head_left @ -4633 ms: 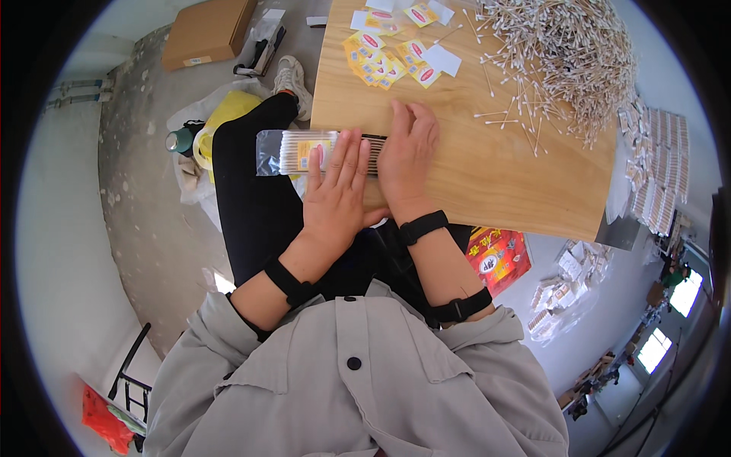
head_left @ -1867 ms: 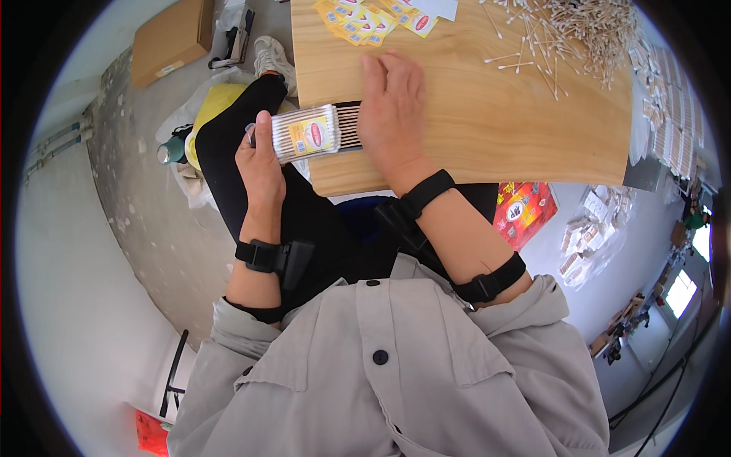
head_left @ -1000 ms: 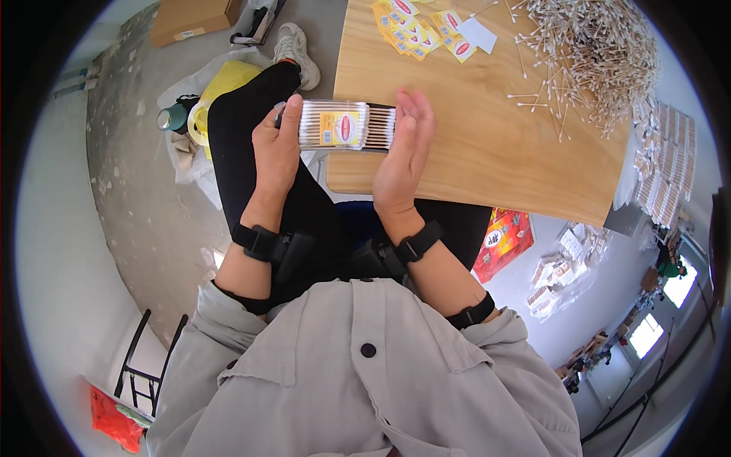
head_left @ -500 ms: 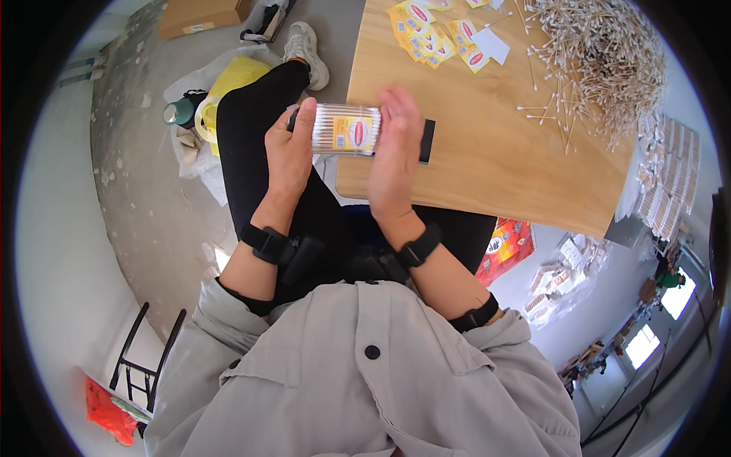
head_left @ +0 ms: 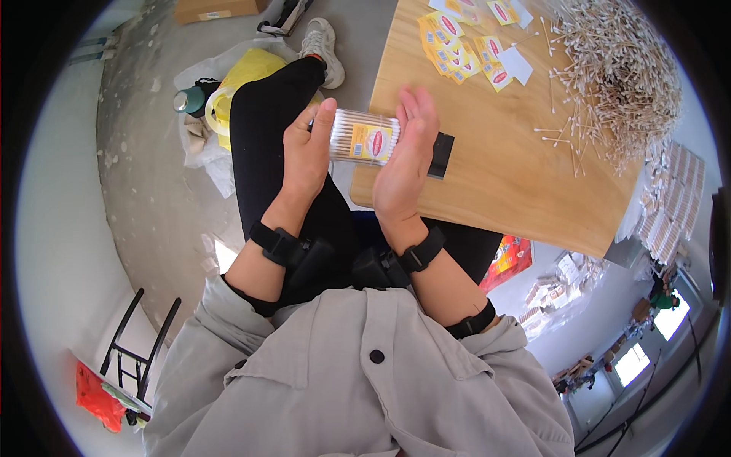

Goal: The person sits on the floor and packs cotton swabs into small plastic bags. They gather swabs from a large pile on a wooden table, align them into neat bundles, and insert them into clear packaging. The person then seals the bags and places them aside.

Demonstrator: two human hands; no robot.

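Clear plastic encloses the pack, over the left edge of the desk in the head view. Thumb and fingers of the left hand pinch one end; the right hand, fingers extended, meets the other end with its palm side. Light, even pressure would likely keep the sticks aligned. Inside, swabs lie side by side under a yellow card. Loose swabs heap at far right; a yellow bag sits floorside, contents unclear.

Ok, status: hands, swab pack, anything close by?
Left hand grips swab pack by its left end. Right hand open at its right end. Dark flat piece on table, just right of that hand; swab pile farther right.
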